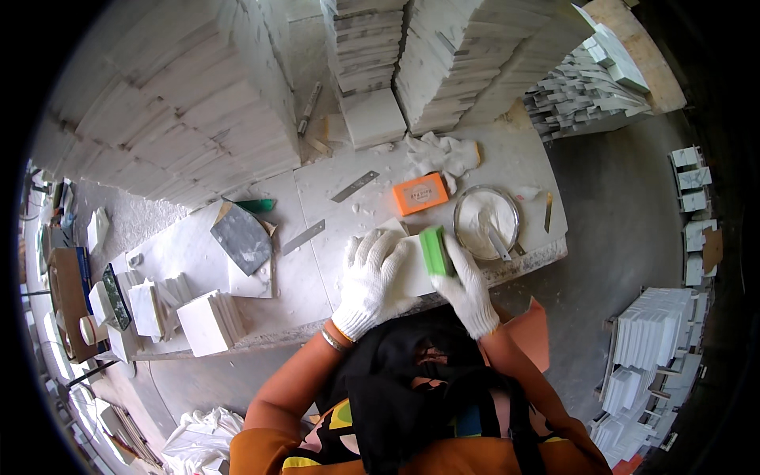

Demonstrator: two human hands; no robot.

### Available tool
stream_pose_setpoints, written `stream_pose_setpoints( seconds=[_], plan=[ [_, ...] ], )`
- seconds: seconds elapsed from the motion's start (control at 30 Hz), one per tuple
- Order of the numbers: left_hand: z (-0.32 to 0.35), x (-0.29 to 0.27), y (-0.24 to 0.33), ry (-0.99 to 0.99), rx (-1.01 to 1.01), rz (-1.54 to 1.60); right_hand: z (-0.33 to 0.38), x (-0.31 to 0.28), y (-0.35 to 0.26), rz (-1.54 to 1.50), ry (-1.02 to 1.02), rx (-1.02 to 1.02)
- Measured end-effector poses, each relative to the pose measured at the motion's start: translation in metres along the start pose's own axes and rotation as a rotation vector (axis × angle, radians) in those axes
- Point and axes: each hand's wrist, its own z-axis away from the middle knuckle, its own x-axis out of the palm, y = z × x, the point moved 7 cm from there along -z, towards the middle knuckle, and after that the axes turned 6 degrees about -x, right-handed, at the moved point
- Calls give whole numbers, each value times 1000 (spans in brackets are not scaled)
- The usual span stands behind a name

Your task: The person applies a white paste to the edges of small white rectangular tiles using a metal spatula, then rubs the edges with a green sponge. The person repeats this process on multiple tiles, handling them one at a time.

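Note:
My left hand [370,277], in a white knitted glove, lies flat with its fingers stretched out at the left side of a small white stone tile [416,273]. My right hand [467,289], gloved alike, is closed round a green rectangular block [435,251], which looks like a sanding block. That block rests against the right part of the tile. Just beyond stands an orange box [419,193]. To its right a round metal-rimmed bowl [475,207] holds white powder or paste, with a metal scraper blade [497,241] leaning in it.
Metal strips [355,187] and a grey sheet [244,239] lie on the white bench [317,265]. A crumpled white cloth [443,155] is behind the box. Tall tile stacks [190,103] line the back; smaller tiles [207,321] stand at left. The bench's front edge [530,265] runs close by my hands.

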Motion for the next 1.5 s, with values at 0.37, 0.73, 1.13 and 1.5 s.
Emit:
stream_pose_setpoints(
  seconds=[0.37,0.73,1.13,1.5],
  plan=[
    [-1,-7,1,17,22,29,-9,2,-6,14,-55,35],
    [1,-7,2,65,24,34,-5,3,-8,3,-47,62],
    [2,-2,1,33,22,15,-19,2,-5,187,-21,-2],
    [3,-3,1,21,18,34,-10,2,3,-55,-36,205]
  ],
)
